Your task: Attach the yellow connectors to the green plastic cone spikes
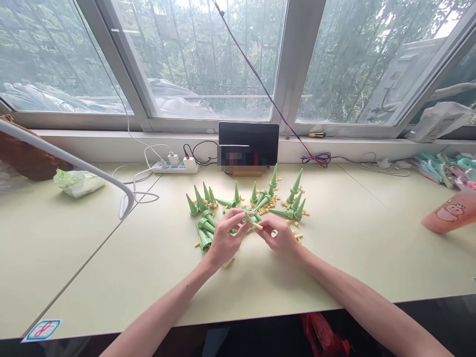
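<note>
My left hand [226, 237] is closed around a green plastic watering spike [248, 217], its pointed tip showing above the fingers. Between the thumb and fingers of my right hand [281, 236] is a small yellow valve piece [258, 226], which meets the spike at its near side. Whether the two parts are joined, I cannot tell. Around both hands lie several more green spikes [200, 200], some upright and some on their sides. Loose yellow valve pieces [297, 237] are scattered among them, and another yellow piece [228, 263] rests by my left wrist.
A dark screen [248, 141] stands at the back, against the window wall. Left of it lies a white power strip [176, 167] with plugs and cables. A pink cup [448, 213] is tipped at the right, and a tissue pack [79, 182] lies behind the lamp arm [74, 157].
</note>
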### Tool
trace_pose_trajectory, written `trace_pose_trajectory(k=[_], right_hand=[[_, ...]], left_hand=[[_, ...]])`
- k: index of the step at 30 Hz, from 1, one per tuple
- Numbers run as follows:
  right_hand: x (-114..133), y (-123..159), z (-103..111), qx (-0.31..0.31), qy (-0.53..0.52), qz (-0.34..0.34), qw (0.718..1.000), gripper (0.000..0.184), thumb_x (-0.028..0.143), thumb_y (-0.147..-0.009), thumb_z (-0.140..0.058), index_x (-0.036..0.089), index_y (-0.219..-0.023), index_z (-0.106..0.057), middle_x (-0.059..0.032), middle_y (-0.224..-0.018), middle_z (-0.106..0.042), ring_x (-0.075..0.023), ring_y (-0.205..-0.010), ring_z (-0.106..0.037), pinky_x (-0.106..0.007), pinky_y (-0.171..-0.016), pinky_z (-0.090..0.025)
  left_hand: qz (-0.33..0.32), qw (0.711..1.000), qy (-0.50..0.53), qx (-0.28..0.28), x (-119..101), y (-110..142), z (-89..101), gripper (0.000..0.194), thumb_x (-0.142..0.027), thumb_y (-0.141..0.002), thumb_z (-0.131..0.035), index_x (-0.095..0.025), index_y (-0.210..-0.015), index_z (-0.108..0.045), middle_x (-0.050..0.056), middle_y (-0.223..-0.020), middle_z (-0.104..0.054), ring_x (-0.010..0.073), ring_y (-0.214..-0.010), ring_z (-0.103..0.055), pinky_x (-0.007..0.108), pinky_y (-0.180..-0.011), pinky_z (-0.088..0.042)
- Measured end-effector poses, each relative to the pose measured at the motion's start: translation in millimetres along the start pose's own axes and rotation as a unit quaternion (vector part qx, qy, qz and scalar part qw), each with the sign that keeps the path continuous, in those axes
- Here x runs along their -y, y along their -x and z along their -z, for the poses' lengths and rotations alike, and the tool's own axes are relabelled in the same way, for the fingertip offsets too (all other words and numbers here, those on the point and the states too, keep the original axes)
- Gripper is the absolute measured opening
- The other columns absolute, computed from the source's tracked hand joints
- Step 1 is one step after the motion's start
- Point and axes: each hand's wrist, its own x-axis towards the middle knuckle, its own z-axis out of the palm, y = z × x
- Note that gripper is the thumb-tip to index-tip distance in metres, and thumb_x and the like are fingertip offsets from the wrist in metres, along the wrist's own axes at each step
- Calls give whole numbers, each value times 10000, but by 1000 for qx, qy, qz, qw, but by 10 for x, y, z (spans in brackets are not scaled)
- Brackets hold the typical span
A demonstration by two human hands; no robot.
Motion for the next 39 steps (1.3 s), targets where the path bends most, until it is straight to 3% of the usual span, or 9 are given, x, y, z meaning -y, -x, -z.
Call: trace_pose_trajectory(k=[11,19,27,35,39], right_hand=[[4,-25,10,-15,20,-8,1000,290,384,-985,-566,185,-781,-624,-7,-648,-544,-129,-548,-473,-256,-490,-404],[37,-20,31,-26,6,-40,999,326,398,-987,-560,194,-734,-578,13,-581,-527,-126,-504,-475,-260,-493,-412],[52,-29,38,-35,15,-53,998,407,405,-1000,-527,211,-645,-485,18,-539,-501,-130,-490,-468,-264,-479,-405],[53,-24,34,-38,1,-52,998,390,406,-1018,-492,209,-682,-509,11,-591,-493,-130,-502,-466,-266,-486,-405],[68,-28,43,-35,1,-43,998,346,384,-1022,-483,207,-731,-545,2,-641,-508,-133,-520,-471,-270,-500,-413]], left_hand=[[-4,1000,2,-11,-66,6,2,175,-299,-922,-645,-239,-1057,-738,70,-1068,-606,135,-774,-604,264,-646,-617],[-34,999,19,2,-74,10,16,316,-172,-916,-583,-258,-1194,-707,84,-1122,-606,188,-956,-635,303,-734,-645],[-32,995,95,12,-55,9,17,275,-155,-902,-572,-242,-1084,-758,89,-1095,-602,214,-1001,-644,344,-764,-662],[54,984,168,-27,-137,-14,-35,170,-320,-910,-647,-198,-1017,-698,55,-991,-613,195,-928,-642,337,-726,-656],[119,979,164,-1,-147,-30,-24,258,-413,-928,-629,-165,-862,-663,20,-784,-637,158,-717,-664,283,-643,-603]])
